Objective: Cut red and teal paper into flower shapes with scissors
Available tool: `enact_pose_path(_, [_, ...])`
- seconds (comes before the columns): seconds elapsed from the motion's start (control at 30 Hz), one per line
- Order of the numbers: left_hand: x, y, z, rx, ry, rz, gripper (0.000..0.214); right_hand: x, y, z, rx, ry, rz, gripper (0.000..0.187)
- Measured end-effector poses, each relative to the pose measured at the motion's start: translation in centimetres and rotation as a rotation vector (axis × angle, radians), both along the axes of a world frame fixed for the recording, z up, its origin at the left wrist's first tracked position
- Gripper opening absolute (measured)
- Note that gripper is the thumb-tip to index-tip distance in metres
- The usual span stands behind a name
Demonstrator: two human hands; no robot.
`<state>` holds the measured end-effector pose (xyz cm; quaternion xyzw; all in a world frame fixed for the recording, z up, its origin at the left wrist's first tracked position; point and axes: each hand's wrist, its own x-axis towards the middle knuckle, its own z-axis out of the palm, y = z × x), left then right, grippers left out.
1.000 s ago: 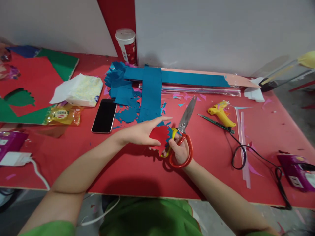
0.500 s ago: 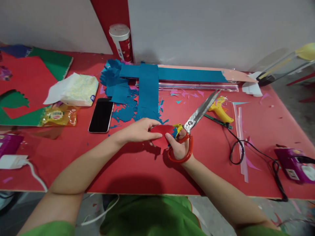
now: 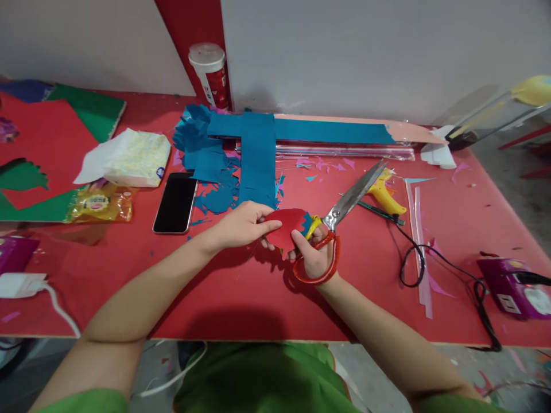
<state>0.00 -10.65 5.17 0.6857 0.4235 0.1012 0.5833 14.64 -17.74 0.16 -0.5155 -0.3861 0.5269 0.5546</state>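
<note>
Between my two hands is a red paper cutout (image 3: 283,227) with a pointed lower tip; a zigzag blue paper edge (image 3: 307,222) shows at its right side. My left hand (image 3: 248,225) pinches the cutout's left side, thumb on top. With its thumb on the right part of the cutout, my right hand (image 3: 314,252) also carries large scissors (image 3: 353,196). Their red handle loops around this hand, and the metal blades point away to the upper right. A yellow part lies by the fingers, beside the scissors' pivot.
Blue paper strips (image 3: 258,155) and scraps lie behind my hands. A phone (image 3: 175,202), a tissue pack (image 3: 136,158) and red paper (image 3: 55,137) are leftward. Rightward are a yellow glue gun (image 3: 387,192) with its cord, plastic strips (image 3: 419,246) and a purple box (image 3: 512,287). A cup (image 3: 209,76) stands at the wall.
The red cutout has tilted up toward me, showing more of its face. My left hand has risen slightly. The scissors stay in my right hand, nearly unmoved.
</note>
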Motion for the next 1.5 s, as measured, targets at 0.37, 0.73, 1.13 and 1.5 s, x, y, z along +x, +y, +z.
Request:
enact_pose_path(0.37, [-0.5, -0.3, -0.3, 0.291, -0.082, -0.073, 0.047, -0.6, 0.0, 0.0, -0.009, 0.044, -0.072, 0.028])
enact_pose_path(0.73, [0.0, -0.5, 0.3, 0.372, -0.013, -0.157, 0.017, -0.3, -0.1, 0.2, -0.01, -0.041, -0.038, 0.029])
enact_pose_path(1.13, [-2.1, 0.7, 2.5, 0.508, 0.022, 0.241, 0.023, -0.4, -1.2, -1.8, -0.058, 0.219, 0.334, 0.045])
enact_pose_path(1.5, [-3.6, 0.8, 4.3, 0.612, -0.074, 0.527, 0.03, 0.2, -2.3, -1.4, -0.051, 0.162, 0.601, 0.064])
